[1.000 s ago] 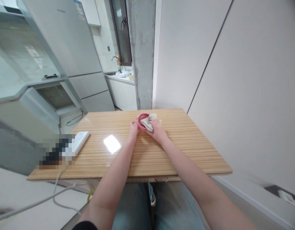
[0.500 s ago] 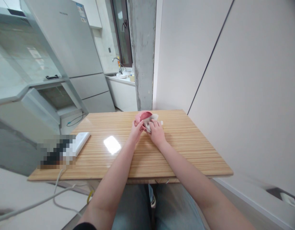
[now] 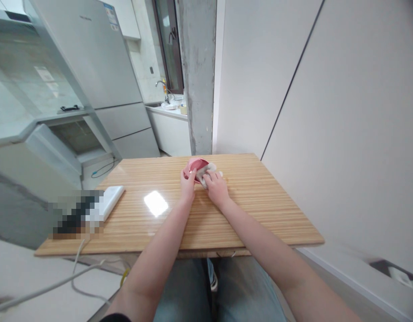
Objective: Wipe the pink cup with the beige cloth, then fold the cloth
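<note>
A pink bowl point(image 3: 197, 164) is tilted above the far middle part of the wooden table point(image 3: 260, 210), its hollow side partly showing. My left hand point(image 3: 188, 182) grips it at the near left rim, thumb over the edge. In my right hand point(image 3: 217, 187) a whitish cloth point(image 3: 206, 172) is bunched up and pressed against the bowl's right inner side. The fingers of the right hand are curled over the cloth. Part of the bowl is hidden behind the cloth and both hands.
At the table's left lies a white flat box point(image 3: 112, 199) beside a pixelated dark area. A pale cable point(image 3: 75, 268) runs off the left front edge. The white wall point(image 3: 310, 134) rises on the right; a fridge point(image 3: 92, 58) and sink counter point(image 3: 169, 127) stand beyond.
The bowl has turned slightly in my left hand and shifted a little left, so more of its inside shows. My right hand has moved slightly left with the cloth.
</note>
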Motion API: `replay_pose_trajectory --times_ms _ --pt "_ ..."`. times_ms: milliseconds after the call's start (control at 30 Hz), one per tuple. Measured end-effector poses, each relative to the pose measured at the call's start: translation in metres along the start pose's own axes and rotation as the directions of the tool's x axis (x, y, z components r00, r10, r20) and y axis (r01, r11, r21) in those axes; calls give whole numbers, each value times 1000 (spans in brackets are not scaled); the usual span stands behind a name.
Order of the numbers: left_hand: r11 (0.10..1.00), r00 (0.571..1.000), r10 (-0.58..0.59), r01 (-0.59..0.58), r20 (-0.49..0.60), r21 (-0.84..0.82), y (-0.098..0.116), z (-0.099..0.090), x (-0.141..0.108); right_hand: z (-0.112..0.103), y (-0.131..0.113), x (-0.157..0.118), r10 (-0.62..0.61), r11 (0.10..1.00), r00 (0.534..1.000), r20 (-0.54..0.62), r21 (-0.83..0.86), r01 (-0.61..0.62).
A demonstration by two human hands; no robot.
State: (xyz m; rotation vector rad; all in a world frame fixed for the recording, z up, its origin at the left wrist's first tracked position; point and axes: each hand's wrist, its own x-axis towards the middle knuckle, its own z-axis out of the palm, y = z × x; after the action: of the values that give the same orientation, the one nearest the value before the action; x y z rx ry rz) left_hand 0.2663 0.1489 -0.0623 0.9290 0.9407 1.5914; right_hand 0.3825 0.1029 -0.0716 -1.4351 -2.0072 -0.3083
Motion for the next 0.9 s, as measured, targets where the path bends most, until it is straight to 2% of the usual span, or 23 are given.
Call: replay_pose_trajectory --times_ms 133,233,367,500,633,733,800,900 --pt "997 997 64 -63 -39 40 -1 4 -7 -2 -5 0 40 999 998 40 -32 -39" --pt "995 994 85 -83 -61 47 1 6 -12 2 -9 -1 26 999 999 33 27 -27" --pt "998 995 -34 29 -90 -59 1 8 -14 10 -11 -1 -55 993 998 -12 107 56" --pt "988 988 -153 153 -10 -32 0 3 -5 10 2 2 -45 995 999 -23 85 47" --pt "975 974 -209 201 87 97 11 -12 9 5 22 6 -153 986 988 22 73 151" --pt "961 953 -246 215 177 175 21 -20 13 3 22 6 -177 982 983 52 80 173" --pt "971 962 -210 184 173 151 21 -18 11 3 14 5 -145 985 989 42 102 140" --pt "987 981 -160 159 109 17 15 -8 2 7 1 2 -96 981 995 -7 168 95"
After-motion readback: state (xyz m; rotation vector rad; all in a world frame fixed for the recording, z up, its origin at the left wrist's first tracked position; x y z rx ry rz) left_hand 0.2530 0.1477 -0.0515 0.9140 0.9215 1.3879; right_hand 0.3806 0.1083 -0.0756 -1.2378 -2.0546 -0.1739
